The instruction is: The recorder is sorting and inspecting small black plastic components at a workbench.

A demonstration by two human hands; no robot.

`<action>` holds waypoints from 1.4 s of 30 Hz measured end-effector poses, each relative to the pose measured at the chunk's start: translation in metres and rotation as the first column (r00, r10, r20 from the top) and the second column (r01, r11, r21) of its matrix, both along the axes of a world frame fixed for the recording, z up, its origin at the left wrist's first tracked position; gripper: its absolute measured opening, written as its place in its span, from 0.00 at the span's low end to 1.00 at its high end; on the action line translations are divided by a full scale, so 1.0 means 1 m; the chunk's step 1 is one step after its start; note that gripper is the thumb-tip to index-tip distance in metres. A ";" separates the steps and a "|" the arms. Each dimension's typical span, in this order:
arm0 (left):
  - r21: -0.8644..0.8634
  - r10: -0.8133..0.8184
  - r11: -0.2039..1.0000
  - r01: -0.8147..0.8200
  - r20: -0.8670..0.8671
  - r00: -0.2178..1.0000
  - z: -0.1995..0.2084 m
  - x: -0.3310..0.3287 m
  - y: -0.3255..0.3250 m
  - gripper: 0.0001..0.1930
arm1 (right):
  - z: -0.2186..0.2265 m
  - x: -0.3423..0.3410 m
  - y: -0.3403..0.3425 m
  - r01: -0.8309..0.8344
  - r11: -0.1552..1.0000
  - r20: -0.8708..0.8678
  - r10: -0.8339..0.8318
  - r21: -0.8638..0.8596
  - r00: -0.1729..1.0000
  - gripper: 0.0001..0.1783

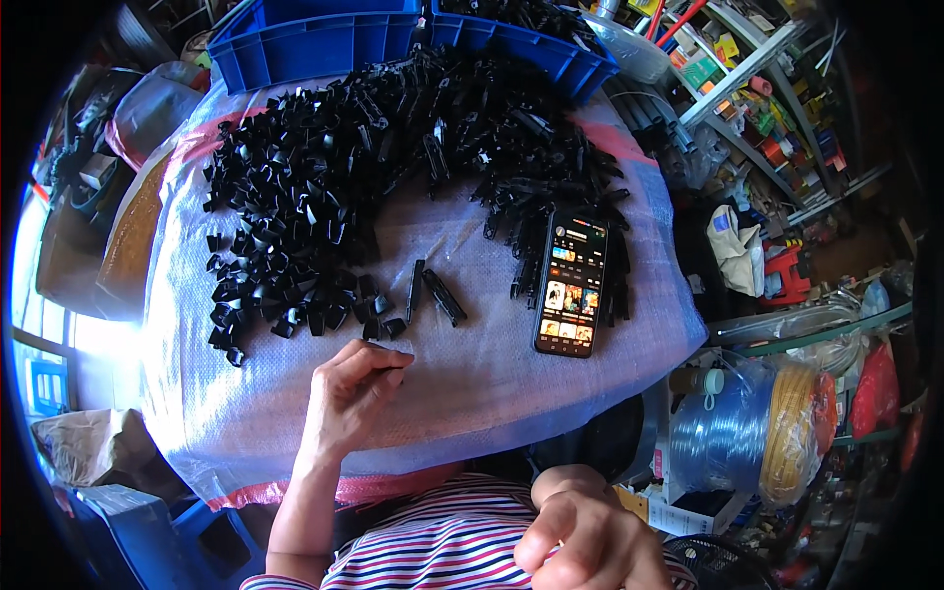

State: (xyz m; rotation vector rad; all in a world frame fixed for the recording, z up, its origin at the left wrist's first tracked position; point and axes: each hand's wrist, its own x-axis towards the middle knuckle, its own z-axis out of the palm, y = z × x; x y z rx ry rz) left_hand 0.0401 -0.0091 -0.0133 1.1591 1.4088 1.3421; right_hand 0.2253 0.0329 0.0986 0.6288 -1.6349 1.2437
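My left hand (359, 382) is over the near part of the white woven sheet (462, 393), thumb and fingers pressed together; whatever might be between them is hidden. Just beyond its knuckles lie a few short curved black plastic pieces (382, 327), at the edge of a heap of the same pieces (295, 206). Two slim black strips (442, 297) rest on the sheet to the right of them. My right hand (590, 541) is raised close to my striped shirt, well away from the pieces. Its fingers are curled in, and I cannot see what they hold, if anything.
A phone (570, 285) with a lit screen lies at the right, partly on a pile of long black strips (521, 187). Blue crates (320, 49) stand along the far edge. Rolls of clear and yellow tubing (728, 433) and cluttered shelves (757, 128) fill the right side.
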 end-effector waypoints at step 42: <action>-0.065 0.135 0.991 -0.119 0.386 0.913 -0.002 -0.006 0.000 0.10 | -0.116 0.069 0.071 0.874 0.024 0.386 -0.903 0.485 -0.190 0.13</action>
